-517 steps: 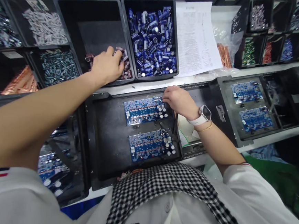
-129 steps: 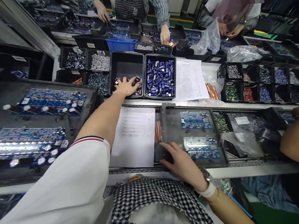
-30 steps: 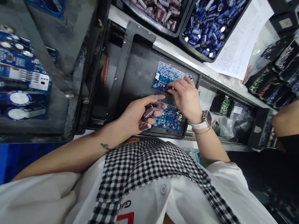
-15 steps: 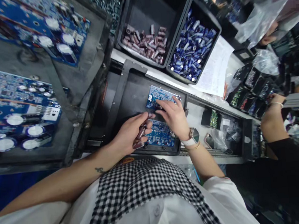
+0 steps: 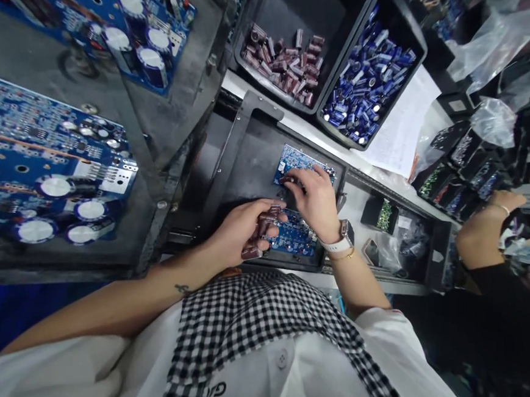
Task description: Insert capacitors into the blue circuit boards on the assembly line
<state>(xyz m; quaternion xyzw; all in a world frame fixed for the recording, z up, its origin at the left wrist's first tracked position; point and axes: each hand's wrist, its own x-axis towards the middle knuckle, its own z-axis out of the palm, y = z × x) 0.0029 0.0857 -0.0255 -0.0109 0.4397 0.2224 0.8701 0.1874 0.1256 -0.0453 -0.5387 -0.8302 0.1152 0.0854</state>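
Several brown cylindrical capacitors (image 5: 267,223) lie in the curled fingers of my left hand (image 5: 242,231), which is over the left edge of the nearer blue circuit board (image 5: 293,236). My right hand (image 5: 313,198), wearing a watch, is bent over the farther blue circuit board (image 5: 296,156). Its thumb and forefinger come together at that board's lower left part; a small dark thing shows at the fingertips, too small to name. Both boards sit in a black tray (image 5: 252,156), one beyond the other.
Beyond the tray stand a bin of brown capacitors (image 5: 289,68) and a bin of blue capacitors (image 5: 366,86). Large boards with big capacitors (image 5: 57,184) fill a raised rack at left. A paper sheet (image 5: 401,126) lies right of the bins. Another person's arm (image 5: 483,230) reaches in at right.
The whole view has shifted, so the scene sits farther right. My right hand's fingers have drawn together and lowered at the farther board's left part. My left hand still holds the brown capacitors.
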